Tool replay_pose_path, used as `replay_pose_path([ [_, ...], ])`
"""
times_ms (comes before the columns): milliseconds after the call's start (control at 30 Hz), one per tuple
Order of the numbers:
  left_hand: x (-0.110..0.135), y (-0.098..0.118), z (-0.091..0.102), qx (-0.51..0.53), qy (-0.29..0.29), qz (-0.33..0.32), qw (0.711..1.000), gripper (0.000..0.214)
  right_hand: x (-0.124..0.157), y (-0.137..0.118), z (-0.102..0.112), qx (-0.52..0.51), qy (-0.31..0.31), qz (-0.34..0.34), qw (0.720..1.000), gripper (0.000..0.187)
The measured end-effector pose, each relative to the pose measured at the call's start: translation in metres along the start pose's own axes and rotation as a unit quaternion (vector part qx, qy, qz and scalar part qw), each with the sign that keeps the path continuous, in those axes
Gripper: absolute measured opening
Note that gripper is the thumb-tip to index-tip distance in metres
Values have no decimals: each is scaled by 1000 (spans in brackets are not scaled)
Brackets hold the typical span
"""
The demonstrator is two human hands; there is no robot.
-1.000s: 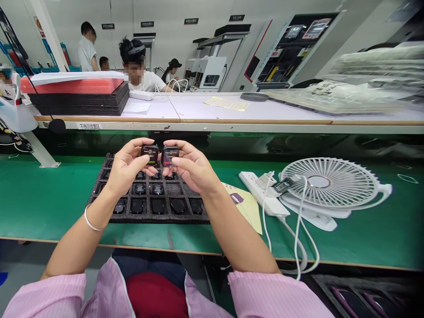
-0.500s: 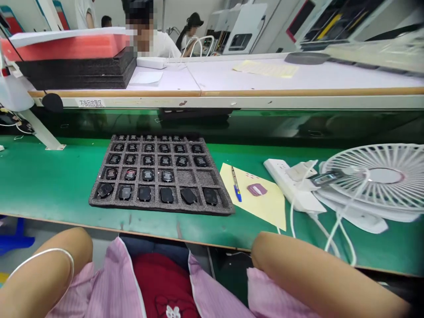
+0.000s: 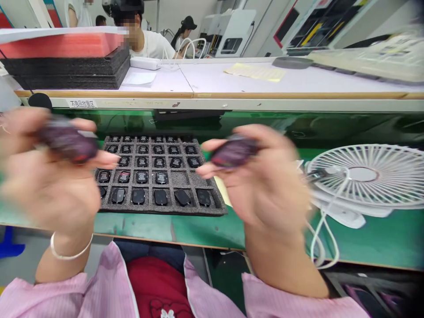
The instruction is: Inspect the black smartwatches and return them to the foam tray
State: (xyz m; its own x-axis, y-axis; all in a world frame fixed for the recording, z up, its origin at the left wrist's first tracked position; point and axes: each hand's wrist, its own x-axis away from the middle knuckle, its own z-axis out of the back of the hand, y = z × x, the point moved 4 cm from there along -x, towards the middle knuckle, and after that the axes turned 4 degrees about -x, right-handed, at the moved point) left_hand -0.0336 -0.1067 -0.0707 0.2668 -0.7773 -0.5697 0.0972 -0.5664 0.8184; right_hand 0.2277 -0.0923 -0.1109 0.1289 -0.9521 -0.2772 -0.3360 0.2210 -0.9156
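My left hand (image 3: 56, 185), blurred by motion, is raised at the left with its fingers closed on a dark, purplish smartwatch body (image 3: 70, 140). Another smartwatch body (image 3: 233, 151) of the same look is gripped between the thumb and fingers of my right hand (image 3: 268, 185), also smeared. Between and beyond the hands lies a grey foam tray (image 3: 180, 178) on the green bench. Rows of black smartwatch bodies (image 3: 160, 197) fill most of its compartments; those in the back rows show printed lines. My left hand covers the tray's left edge.
A white fan (image 3: 364, 174) lies on the right with looped white cables (image 3: 324, 234). A dark tray (image 3: 371, 291) with purplish items shows at the lower right. Foam sheets (image 3: 73, 73) are stacked on the raised shelf (image 3: 205, 79); a person (image 3: 155, 44) sits behind it.
Both hands have come up into view from below the frame, each with a dark smartwatch body in it. The view has shifted slightly; the tray's contents look the same.
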Motion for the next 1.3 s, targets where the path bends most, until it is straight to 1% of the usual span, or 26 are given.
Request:
replay_pose_path([
  [33, 1, -11, -11, 25, -30, 41, 998, 42, -5, 9, 0, -21, -14, -32, 999, 39],
  [67, 4, -26, -24, 50, -83, 108, 989, 39, -10, 21, 1, -44, -30, -76, 996, 42],
  [133, 15, -59, -51, 77, -180, 251, 948, 45, -17, 50, 6, -83, -55, -178, 979, 51],
  [167, 20, -72, -62, 76, -207, 288, 932, 48, -20, 61, 12, -83, -51, -198, 975, 54],
  [200, 25, -83, -72, 80, -228, 309, 920, 49, -21, 71, 19, -79, -42, -206, 974, 56],
  [233, 28, -91, -80, 80, -243, 321, 912, 48, -22, 78, 25, -72, -35, -210, 974, 58],
  [300, 33, -101, -94, 77, -265, 328, 903, 44, -21, 85, 37, -56, -25, -210, 976, 58],
  [367, 35, -105, -105, 68, -287, 333, 896, 41, -20, 86, 46, -48, -26, -210, 976, 55],
  [467, 35, -105, -115, 65, -317, 336, 885, 47, -18, 83, 55, -49, -34, -212, 975, 45],
  [567, 36, -107, -117, 68, -331, 335, 880, 56, -17, 82, 60, -65, -40, -214, 974, 40],
  [700, 37, -115, -112, 64, -343, 333, 876, 72, -18, 83, 63, -92, -57, -217, 970, 50],
  [733, 36, -118, -111, 59, -352, 334, 872, 73, -18, 84, 64, -88, -63, -216, 970, 54],
  [800, 35, -125, -112, 34, -381, 337, 860, 68, -18, 85, 69, -61, -79, -208, 973, 63],
  [833, 34, -128, -114, 2, -402, 326, 855, 64, -19, 86, 72, -41, -89, -202, 975, 66],
  [867, 32, -131, -116, -53, -429, 294, 853, 59, -19, 87, 76, -17, -97, -194, 976, 68],
  [933, 27, -135, -124, -194, -473, 179, 840, 50, -21, 89, 86, 52, -101, -170, 979, 64],
  [967, 26, -137, -129, -257, -483, 116, 829, 47, -23, 90, 91, 106, -95, -151, 978, 61],
  [1000, 25, -139, -135, -303, -486, 65, 817, 45, -24, 89, 97, 174, -89, -126, 973, 58],
  [1033, 25, -142, -140, -331, -485, 34, 809, 45, -26, 88, 102, 251, -85, -96, 959, 56],
  [1100, 27, -148, -147, -349, -482, 19, 803, 44, -28, 86, 110, 396, -92, -44, 913, 52],
  [1167, 31, -152, -150, -367, -486, 14, 793, 45, -31, 87, 116, 480, -127, -25, 868, 50],
  [1233, 35, -149, -145, -390, -492, 0, 778, 55, -32, 90, 122, 504, -163, -38, 847, 54],
  [1300, 36, -138, -130, -416, -488, -34, 767, 68, -32, 92, 127, 512, -179, -54, 838, 65],
])
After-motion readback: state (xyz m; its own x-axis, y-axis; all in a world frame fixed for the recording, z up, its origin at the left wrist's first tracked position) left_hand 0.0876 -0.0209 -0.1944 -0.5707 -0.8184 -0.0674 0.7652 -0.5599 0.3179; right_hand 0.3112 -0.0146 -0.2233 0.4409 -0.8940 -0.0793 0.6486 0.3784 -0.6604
